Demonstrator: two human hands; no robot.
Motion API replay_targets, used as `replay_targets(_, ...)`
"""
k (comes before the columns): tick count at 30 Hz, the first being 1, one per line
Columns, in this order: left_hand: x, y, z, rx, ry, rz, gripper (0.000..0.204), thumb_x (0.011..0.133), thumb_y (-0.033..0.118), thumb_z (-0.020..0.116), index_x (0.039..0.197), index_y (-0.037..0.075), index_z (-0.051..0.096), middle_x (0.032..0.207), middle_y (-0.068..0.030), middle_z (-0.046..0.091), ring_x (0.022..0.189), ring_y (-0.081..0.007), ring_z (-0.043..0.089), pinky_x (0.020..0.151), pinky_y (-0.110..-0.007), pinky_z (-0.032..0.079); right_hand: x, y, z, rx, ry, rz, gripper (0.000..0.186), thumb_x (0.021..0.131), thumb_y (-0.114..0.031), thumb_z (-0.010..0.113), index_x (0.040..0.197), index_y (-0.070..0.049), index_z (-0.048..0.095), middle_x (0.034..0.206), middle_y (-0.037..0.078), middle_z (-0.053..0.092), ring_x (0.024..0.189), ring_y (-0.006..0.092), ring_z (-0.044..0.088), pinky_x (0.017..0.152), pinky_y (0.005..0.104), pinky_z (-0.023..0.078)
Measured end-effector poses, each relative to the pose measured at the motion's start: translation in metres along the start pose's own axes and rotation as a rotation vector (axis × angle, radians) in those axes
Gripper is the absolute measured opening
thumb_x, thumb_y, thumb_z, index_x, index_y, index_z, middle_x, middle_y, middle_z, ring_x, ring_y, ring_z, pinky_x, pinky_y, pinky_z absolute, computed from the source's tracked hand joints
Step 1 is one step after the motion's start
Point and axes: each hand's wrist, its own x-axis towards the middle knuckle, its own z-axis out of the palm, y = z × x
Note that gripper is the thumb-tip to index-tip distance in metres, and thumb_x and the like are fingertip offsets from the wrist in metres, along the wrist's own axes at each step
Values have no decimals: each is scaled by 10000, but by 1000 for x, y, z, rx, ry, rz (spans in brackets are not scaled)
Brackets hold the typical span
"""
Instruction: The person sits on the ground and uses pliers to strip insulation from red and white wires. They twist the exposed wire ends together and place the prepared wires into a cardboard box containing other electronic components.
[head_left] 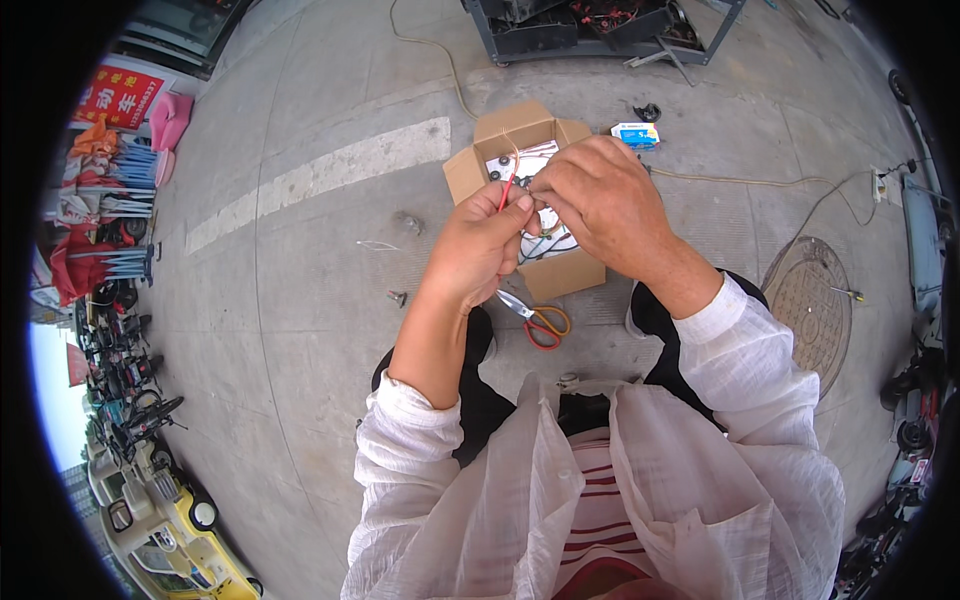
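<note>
My left hand (490,240) grips a red wire (506,188), thumb on top. My right hand (600,200) meets it with closed fingers, pinching near the wire at a small part I cannot make out. Behind and below both hands, an open cardboard box (565,275) holds white sheets, black round parts and several coloured wires, partly hidden. Scissors (545,325) with red and orange handles lie on the ground beside the box, near my legs.
A metal tool cart (598,50) stands ahead, a blue-white carton (635,135) by the box. Cables (750,180) cross the concrete (250,300) near a manhole cover (800,310). Folded umbrellas (135,180), bikes and a yellow vehicle (180,510) line the left; scooters (910,400) the right.
</note>
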Motion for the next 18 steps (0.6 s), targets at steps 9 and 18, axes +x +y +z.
replay_targets(9, 4, 5, -19, -564, -116, 233, 138, 1020, 193, 446, 1001, 95, 542, 764, 21, 487, 434, -36, 223, 379, -195, 189, 1, -17, 6, 602, 56, 641, 118, 882, -118, 615, 947, -22, 636, 864, 84, 625, 764, 188, 599, 706, 312, 477)
replay_targets(18, 6, 11, -36, -923, -216, 399, 144, 1027, 184, 409, 1020, 106, 529, 735, 28, 445, 450, -59, 209, 381, -207, 187, -10, -30, 25, 1200, -274, 758, 149, 881, -75, 657, 1017, -15, 642, 900, -15, 613, 774, 46, 538, 692, 207, 457)
